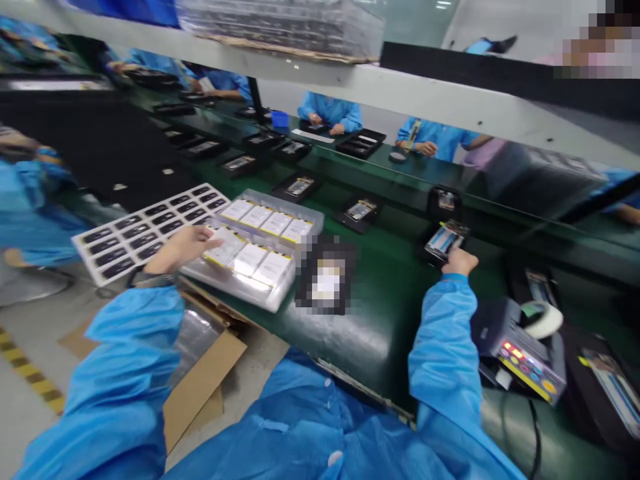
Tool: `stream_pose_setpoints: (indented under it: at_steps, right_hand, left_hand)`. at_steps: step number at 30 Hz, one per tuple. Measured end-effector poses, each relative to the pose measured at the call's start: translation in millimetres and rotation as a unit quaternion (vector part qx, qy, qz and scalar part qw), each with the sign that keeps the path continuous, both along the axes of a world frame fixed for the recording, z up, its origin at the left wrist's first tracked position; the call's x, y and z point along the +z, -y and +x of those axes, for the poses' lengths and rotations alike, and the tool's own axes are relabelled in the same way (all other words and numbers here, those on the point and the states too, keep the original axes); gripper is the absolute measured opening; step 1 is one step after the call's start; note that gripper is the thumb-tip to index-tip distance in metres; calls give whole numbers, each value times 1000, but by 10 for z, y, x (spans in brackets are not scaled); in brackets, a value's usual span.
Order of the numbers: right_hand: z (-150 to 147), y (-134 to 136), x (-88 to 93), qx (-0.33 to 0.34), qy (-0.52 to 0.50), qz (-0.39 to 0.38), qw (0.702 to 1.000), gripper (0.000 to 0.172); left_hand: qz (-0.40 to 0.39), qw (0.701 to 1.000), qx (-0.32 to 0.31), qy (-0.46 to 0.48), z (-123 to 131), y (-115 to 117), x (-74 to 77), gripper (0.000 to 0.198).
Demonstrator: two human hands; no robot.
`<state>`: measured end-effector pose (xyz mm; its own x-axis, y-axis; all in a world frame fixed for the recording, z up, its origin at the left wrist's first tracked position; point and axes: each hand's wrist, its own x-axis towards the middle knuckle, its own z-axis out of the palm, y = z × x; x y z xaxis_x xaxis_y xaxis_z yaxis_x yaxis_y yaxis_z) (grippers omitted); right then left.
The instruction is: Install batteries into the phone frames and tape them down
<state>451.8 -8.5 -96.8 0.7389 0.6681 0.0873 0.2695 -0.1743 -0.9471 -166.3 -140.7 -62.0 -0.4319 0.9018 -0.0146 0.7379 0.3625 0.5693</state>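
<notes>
My left hand (184,248) is at the left side of a clear plastic tray (273,299). Its thumb and fingers pinch a white battery pack (226,245) that looks slightly raised. Several more white battery packs (276,268) with yellow edges lie in two rows in the tray. Far to the right, my right hand (460,262) grips the near right edge of a black holder (429,252) with an opened phone (444,237) in it. Its fingertips are partly hidden. Between my hands, a blurred-out black holder (305,293) with a pale part lies on the green belt.
A white sheet of black labels (150,230) juts out left of the tray. At right stands a tape dispenser (520,347) with lit digits. Several black holders (360,210) line the green belt (345,340). Co-workers in blue sit opposite. A cardboard box (205,387) is below.
</notes>
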Motion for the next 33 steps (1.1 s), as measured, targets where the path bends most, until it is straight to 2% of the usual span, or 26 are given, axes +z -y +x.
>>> stream_pose_setpoints:
  at_steps: [3,5,7,8,11,14,16,19,24,26,30,33]
  right_hand:
    - [-238,281,-103,36,-112,35,992,24]
    - [-498,553,-217,61,-169,68,981,19]
    - [-805,886,-340,90,-211,93,969,22]
    - [-958,1066,-394,104,-228,99,963,25]
    - [-1314,1576,-493,151,-280,107,942,33]
    - [-1443,1940,-498,178,-337,113,917,37]
    - [-1427,2084,-474,176,-350,118,912,38]
    - [-1355,2200,-441,173,-340,130,915,38]
    - [-1278,2286,-441,163,-332,153,917,34]
    - [-1269,2309,-451,159,-330,152,918,34]
    - [-1290,2350,-476,167,-340,157,912,32]
    - [-1319,2372,-493,172,-359,173,901,29]
  left_hand:
    - [89,992,28,83,343,96,234,46]
    - [151,970,24,190,786,168,338,42]
    - [180,932,-11,314,1377,213,341,43]
    - [181,917,-42,352,1701,219,298,45]
    - [84,872,-179,447,2600,195,41,46]
    - [36,853,-237,464,3168,172,-241,51]
    - [25,854,-249,456,3354,186,-368,52]
    - [18,858,-258,443,3490,254,-450,51]
    - [72,898,-259,350,3634,400,-412,38]
    - [75,893,-272,350,3659,412,-387,35]
    - [47,868,-273,412,3654,346,-375,42]
    - [52,878,-270,392,3650,319,-387,41]
